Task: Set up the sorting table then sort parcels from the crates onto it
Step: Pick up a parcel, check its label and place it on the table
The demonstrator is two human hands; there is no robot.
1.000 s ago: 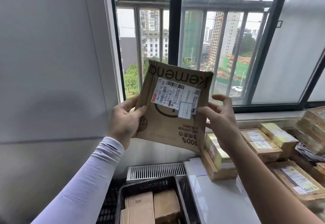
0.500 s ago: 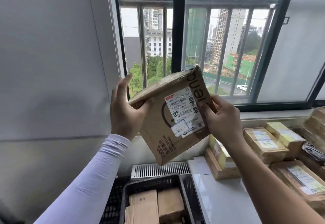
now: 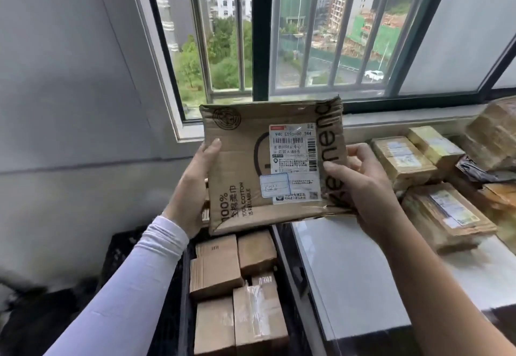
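Observation:
I hold a flat brown cardboard parcel (image 3: 240, 165) with a white shipping label in front of me, label facing me and upright. My left hand (image 3: 192, 185) grips its left edge and my right hand (image 3: 360, 185) grips its right edge. Below it a black crate (image 3: 184, 313) holds several small brown boxes (image 3: 215, 269). To the right lies the white sorting table (image 3: 349, 280), with several taped parcels (image 3: 402, 160) along its far and right side.
A barred window (image 3: 279, 34) and its sill stand straight ahead, a grey wall (image 3: 69, 90) to the left. A large flat parcel (image 3: 446, 213) lies on the table by my right forearm. A second dark crate (image 3: 120, 255) sits left of the first.
The parcel has turned in my hands from label upside down, through a tilt, to label upright, and has come lower. My view has dropped toward the crate and table.

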